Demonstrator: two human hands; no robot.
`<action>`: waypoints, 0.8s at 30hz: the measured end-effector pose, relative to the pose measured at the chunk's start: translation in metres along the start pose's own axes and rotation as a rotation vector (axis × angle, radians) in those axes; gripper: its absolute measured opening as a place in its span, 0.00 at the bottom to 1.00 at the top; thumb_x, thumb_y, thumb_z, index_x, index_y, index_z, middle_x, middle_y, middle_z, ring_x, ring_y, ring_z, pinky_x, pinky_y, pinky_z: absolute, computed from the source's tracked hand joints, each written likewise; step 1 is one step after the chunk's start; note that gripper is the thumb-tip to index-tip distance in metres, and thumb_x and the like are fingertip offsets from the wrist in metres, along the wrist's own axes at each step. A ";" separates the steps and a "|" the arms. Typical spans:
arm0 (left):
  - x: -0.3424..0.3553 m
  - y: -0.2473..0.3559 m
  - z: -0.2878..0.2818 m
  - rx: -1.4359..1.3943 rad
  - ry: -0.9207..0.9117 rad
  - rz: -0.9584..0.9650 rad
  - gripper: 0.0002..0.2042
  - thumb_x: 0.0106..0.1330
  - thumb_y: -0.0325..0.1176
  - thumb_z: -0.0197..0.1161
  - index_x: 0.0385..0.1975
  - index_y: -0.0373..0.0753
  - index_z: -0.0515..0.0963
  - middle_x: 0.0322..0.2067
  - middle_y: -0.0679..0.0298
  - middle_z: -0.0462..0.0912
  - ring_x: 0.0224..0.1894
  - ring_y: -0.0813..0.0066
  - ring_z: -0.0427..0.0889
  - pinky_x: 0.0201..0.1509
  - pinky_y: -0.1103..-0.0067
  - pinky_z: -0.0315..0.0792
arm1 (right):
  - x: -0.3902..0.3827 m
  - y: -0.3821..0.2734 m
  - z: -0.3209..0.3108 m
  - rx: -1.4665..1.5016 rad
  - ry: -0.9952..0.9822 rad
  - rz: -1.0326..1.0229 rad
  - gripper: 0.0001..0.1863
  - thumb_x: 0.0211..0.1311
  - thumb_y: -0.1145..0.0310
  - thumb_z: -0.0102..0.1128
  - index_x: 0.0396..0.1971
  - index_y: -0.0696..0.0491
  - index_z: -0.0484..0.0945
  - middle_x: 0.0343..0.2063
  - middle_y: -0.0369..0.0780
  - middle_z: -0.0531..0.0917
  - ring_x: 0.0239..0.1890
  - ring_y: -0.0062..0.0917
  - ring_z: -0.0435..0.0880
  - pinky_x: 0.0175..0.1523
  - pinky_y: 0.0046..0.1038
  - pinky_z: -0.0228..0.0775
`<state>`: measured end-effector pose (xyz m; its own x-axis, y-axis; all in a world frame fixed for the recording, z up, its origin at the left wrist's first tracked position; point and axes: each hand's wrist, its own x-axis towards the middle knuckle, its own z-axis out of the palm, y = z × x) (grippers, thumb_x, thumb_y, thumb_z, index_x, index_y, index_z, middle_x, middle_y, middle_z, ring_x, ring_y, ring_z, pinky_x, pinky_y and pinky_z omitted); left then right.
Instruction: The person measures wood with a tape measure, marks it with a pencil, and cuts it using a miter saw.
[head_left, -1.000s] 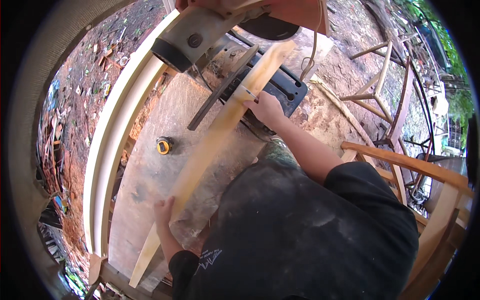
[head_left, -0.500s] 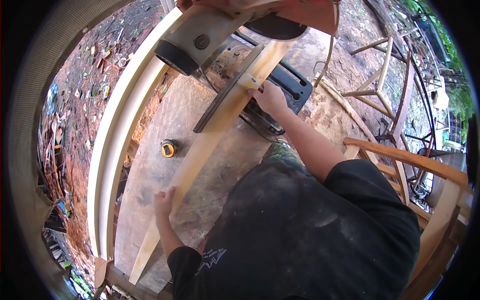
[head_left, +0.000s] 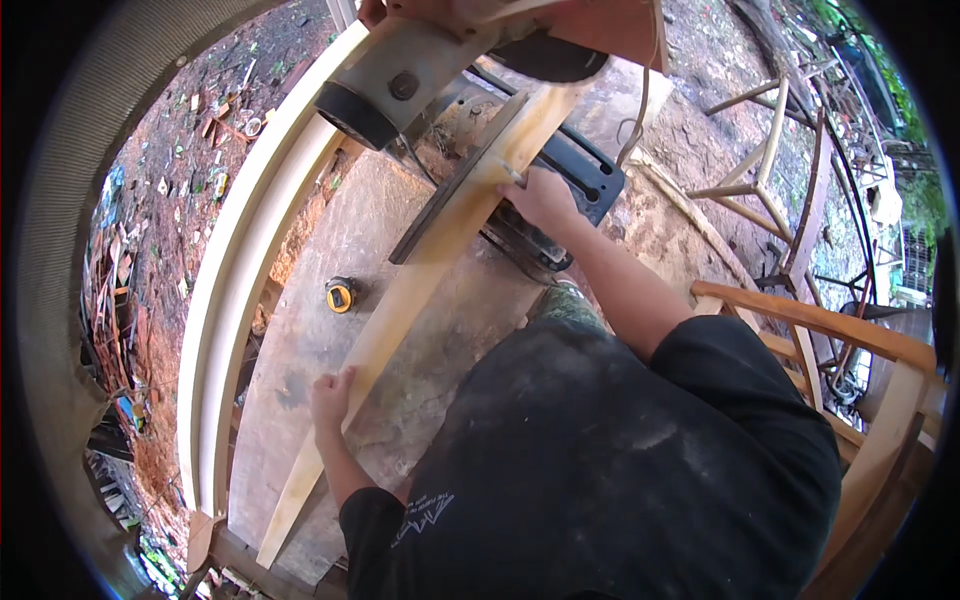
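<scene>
A long pale wooden board (head_left: 420, 290) lies slantwise across the worktable, its far end on the base of a chop saw (head_left: 390, 85), against a dark fence bar (head_left: 455, 190). My left hand (head_left: 330, 400) is closed on the board's left edge near its lower part, thumb up. On the far part, my right hand (head_left: 543, 203) rests with its fingers pinched at a slim pale stick (head_left: 512, 172); what kind of stick is too small to tell. Overhead, the saw's grey motor and reddish guard (head_left: 610, 30) are raised, apart from the board.
Left of the board, a black-and-yellow tape measure (head_left: 341, 294) sits on the worktable (head_left: 290, 370). Long pale beams (head_left: 225, 300) run along the table's left side. A wooden frame (head_left: 820, 325) stands at my right, with a cord (head_left: 640, 110) hanging by the saw.
Both hands stay on the board, almost unmoved. The slim stick at my right fingertips has shifted slightly. The whole view has drifted a little.
</scene>
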<state>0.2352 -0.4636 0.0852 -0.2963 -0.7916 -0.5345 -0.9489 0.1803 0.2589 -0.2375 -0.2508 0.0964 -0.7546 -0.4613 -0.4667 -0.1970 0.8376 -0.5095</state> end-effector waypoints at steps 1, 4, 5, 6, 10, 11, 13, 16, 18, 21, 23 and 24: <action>-0.003 0.011 0.000 -0.079 0.025 0.036 0.27 0.57 0.55 0.71 0.23 0.30 0.77 0.21 0.51 0.78 0.27 0.59 0.78 0.34 0.64 0.70 | -0.006 -0.005 -0.006 -0.008 0.009 -0.018 0.25 0.62 0.47 0.61 0.38 0.57 0.83 0.34 0.52 0.86 0.43 0.45 0.85 0.51 0.40 0.74; 0.000 0.045 0.022 -0.180 0.149 0.211 0.25 0.57 0.53 0.71 0.29 0.30 0.78 0.31 0.49 0.81 0.34 0.53 0.80 0.40 0.65 0.73 | -0.055 -0.034 -0.033 0.097 -0.158 -0.177 0.25 0.68 0.47 0.55 0.38 0.57 0.82 0.33 0.51 0.85 0.40 0.45 0.84 0.47 0.39 0.74; 0.003 0.060 0.032 -0.165 0.235 0.354 0.25 0.56 0.51 0.72 0.33 0.30 0.79 0.37 0.48 0.82 0.38 0.50 0.81 0.43 0.65 0.74 | -0.072 -0.049 -0.048 0.177 -0.251 -0.351 0.27 0.71 0.45 0.50 0.38 0.57 0.82 0.29 0.48 0.84 0.35 0.39 0.84 0.44 0.36 0.74; 0.002 0.081 0.039 -0.200 0.222 0.395 0.25 0.55 0.51 0.72 0.36 0.31 0.80 0.41 0.49 0.82 0.42 0.49 0.80 0.46 0.63 0.73 | -0.088 -0.067 -0.066 0.256 -0.350 -0.525 0.29 0.74 0.44 0.45 0.38 0.57 0.82 0.24 0.44 0.83 0.29 0.33 0.83 0.40 0.32 0.74; -0.013 0.165 0.064 -0.148 0.318 0.584 0.27 0.52 0.50 0.74 0.43 0.33 0.81 0.51 0.52 0.79 0.54 0.49 0.76 0.58 0.59 0.67 | -0.147 -0.169 -0.159 0.117 0.005 -1.114 0.16 0.72 0.57 0.53 0.37 0.55 0.81 0.31 0.44 0.84 0.35 0.37 0.85 0.42 0.33 0.75; -0.013 0.173 0.072 -0.141 0.395 0.616 0.27 0.50 0.50 0.74 0.42 0.33 0.82 0.52 0.54 0.78 0.55 0.51 0.75 0.60 0.58 0.65 | -0.138 -0.188 -0.174 0.182 0.077 -1.334 0.12 0.70 0.62 0.56 0.38 0.55 0.82 0.30 0.43 0.84 0.34 0.36 0.85 0.41 0.30 0.76; -0.011 0.184 0.085 -0.138 0.479 0.632 0.27 0.48 0.49 0.75 0.42 0.34 0.82 0.53 0.56 0.78 0.57 0.52 0.74 0.61 0.57 0.63 | -0.118 -0.237 -0.223 -0.570 0.685 -1.601 0.12 0.64 0.62 0.61 0.40 0.54 0.84 0.28 0.39 0.85 0.27 0.22 0.83 0.36 0.24 0.75; -0.005 0.211 0.092 -0.136 0.506 0.710 0.26 0.46 0.48 0.75 0.40 0.34 0.82 0.54 0.56 0.77 0.58 0.54 0.73 0.62 0.59 0.63 | -0.078 -0.284 -0.296 -0.691 0.363 -0.946 0.20 0.58 0.59 0.61 0.43 0.59 0.82 0.36 0.51 0.85 0.37 0.41 0.88 0.41 0.37 0.78; -0.005 0.209 0.095 -0.106 0.559 0.696 0.25 0.45 0.47 0.76 0.39 0.34 0.82 0.52 0.55 0.77 0.56 0.53 0.74 0.60 0.58 0.64 | -0.032 -0.295 -0.303 -1.025 0.298 -0.844 0.22 0.59 0.54 0.61 0.43 0.57 0.84 0.41 0.53 0.85 0.42 0.42 0.86 0.48 0.39 0.76; 0.001 0.204 0.103 -0.085 0.615 0.730 0.25 0.45 0.47 0.76 0.38 0.33 0.82 0.50 0.53 0.78 0.54 0.51 0.74 0.59 0.58 0.65 | -0.032 -0.294 -0.300 -1.080 0.091 -0.767 0.24 0.60 0.50 0.61 0.45 0.54 0.85 0.44 0.52 0.85 0.47 0.41 0.85 0.54 0.39 0.73; 0.000 0.207 0.100 -0.100 0.589 0.726 0.26 0.45 0.47 0.76 0.38 0.32 0.82 0.51 0.52 0.78 0.54 0.50 0.74 0.60 0.58 0.65 | -0.030 -0.277 -0.303 -1.143 -0.025 -0.789 0.26 0.60 0.48 0.61 0.47 0.54 0.84 0.45 0.52 0.85 0.48 0.41 0.84 0.56 0.38 0.72; -0.002 0.209 0.100 -0.121 0.567 0.729 0.26 0.46 0.47 0.76 0.37 0.31 0.82 0.51 0.51 0.78 0.54 0.49 0.74 0.60 0.58 0.65 | -0.034 -0.259 -0.303 -0.969 -0.099 -0.836 0.27 0.59 0.46 0.61 0.47 0.54 0.85 0.45 0.51 0.85 0.47 0.40 0.85 0.55 0.37 0.73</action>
<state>0.0263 -0.3661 0.0599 -0.6869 -0.6795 0.2577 -0.5223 0.7082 0.4751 -0.3508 -0.3634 0.4636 -0.1404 -0.9318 -0.3346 -0.9901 0.1347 0.0401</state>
